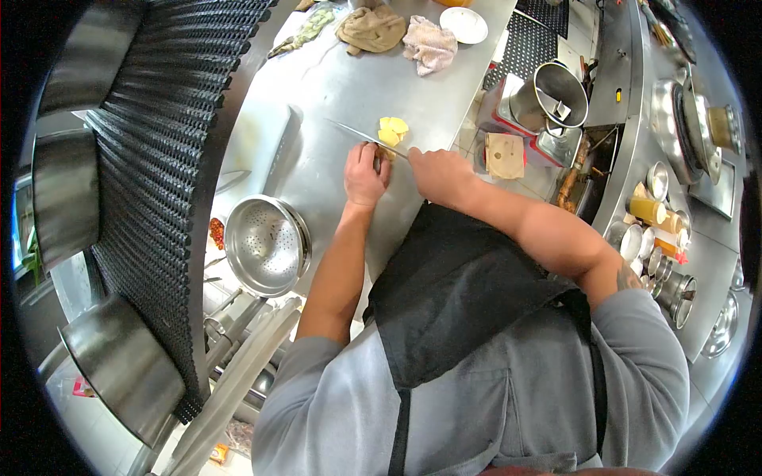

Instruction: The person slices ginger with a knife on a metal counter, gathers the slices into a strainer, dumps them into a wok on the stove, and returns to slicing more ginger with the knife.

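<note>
Metal knife (pixel 357 132), glossy metal counter (pixel 341 87); cloth apron (pixel 468 293)

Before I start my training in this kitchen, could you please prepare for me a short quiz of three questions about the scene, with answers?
1. Which of the person's hands holds the knife?
2. True or false: the yellow slices lie inside the perforated metal colander.
3. Which cloth lies closer to the white plate? A) brown cloth B) pink towel

Key: 1. The right hand. 2. False; they lie on the steel counter. 3. B.
</note>
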{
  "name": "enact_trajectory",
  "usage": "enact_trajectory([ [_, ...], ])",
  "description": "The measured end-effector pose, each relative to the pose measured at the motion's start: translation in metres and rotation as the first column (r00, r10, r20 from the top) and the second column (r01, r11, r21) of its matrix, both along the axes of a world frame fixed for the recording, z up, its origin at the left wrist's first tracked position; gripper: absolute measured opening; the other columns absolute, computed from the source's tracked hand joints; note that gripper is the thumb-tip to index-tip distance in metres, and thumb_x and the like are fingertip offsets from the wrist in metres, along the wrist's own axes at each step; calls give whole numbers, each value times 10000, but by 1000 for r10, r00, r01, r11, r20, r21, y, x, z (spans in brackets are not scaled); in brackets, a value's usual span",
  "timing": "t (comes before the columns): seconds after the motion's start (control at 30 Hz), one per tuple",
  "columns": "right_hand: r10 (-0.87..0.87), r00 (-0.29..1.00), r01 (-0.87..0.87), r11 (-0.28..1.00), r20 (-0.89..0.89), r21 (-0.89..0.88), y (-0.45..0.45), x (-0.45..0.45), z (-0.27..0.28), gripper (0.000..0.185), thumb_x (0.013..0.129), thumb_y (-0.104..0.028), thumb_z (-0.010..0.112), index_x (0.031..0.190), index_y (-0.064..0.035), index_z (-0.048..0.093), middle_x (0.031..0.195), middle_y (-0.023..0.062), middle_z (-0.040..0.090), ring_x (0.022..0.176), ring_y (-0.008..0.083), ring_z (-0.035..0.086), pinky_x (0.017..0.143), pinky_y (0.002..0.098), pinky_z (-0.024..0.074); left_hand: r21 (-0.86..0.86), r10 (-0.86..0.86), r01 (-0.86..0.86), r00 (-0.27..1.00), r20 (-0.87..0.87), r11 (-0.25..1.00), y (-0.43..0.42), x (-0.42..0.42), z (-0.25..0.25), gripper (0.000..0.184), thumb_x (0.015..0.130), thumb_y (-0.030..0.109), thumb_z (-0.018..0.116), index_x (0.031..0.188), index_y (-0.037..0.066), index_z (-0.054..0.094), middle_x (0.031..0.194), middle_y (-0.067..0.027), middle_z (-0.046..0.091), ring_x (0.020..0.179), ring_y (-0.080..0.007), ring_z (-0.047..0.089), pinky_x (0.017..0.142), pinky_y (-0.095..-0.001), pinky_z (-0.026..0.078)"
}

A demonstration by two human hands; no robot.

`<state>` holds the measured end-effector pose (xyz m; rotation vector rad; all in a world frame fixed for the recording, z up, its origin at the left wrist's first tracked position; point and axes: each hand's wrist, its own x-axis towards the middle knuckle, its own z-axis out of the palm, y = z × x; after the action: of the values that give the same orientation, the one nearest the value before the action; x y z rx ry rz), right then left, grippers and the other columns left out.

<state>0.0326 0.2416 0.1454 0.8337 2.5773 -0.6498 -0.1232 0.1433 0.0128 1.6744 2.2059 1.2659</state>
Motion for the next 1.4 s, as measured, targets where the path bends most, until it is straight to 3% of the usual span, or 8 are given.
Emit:
enact_trajectory([
  [0.23,-19,1000,19,1000,7,-13,-2,0,-26,198,930,-138,493,1045,-3,580,917,219,724,851,379,730,733,479,591,-51,-14,15,1000,19,999,-1,-1,-1,278,800,115,684,1055,24,618,1042,-181,640,937,-389,615,823,-455,519],
  [0.47,-98,995,99,989,13,-107,8,-20,-68,209,931,-144,492,1081,-26,576,1007,223,717,941,386,713,813,492,571,18,1,-1,1000,-9,1000,3,-1,-3,221,814,105,671,1019,36,628,1014,-171,648,913,-369,618,810,-436,522],
  [0.63,-154,988,149,983,-32,-107,21,-24,-59,235,910,-149,514,1090,-3,553,964,239,713,900,399,713,781,492,573,-13,-18,18,1000,-4,1000,2,-3,-4,208,814,93,667,1008,38,618,1013,-166,647,916,-369,614,806,-446,514],
  [0.83,-35,996,38,998,-81,46,5,3,-14,209,899,-129,518,1043,16,559,848,226,711,774,395,722,671,485,587,16,-2,2,1000,-12,1000,-1,1,-8,270,801,89,678,1051,25,599,1026,-178,629,917,-390,594,794,-462,500],
  [1.23,-91,996,91,996,5,-16,-13,1,-25,199,932,-124,487,1071,-2,560,888,218,723,817,387,732,691,487,592,1,-11,11,1000,-9,1000,-1,0,-3,269,795,94,690,1040,17,609,1021,-182,628,923,-391,597,794,-464,502],
  [1.4,-74,997,76,995,21,-60,-3,-12,-43,204,931,-124,489,1082,-5,558,951,220,724,887,386,726,753,493,584,36,4,-3,999,-39,999,4,-1,-6,210,816,102,688,998,28,613,976,-173,636,900,-381,610,793,-452,509],
])
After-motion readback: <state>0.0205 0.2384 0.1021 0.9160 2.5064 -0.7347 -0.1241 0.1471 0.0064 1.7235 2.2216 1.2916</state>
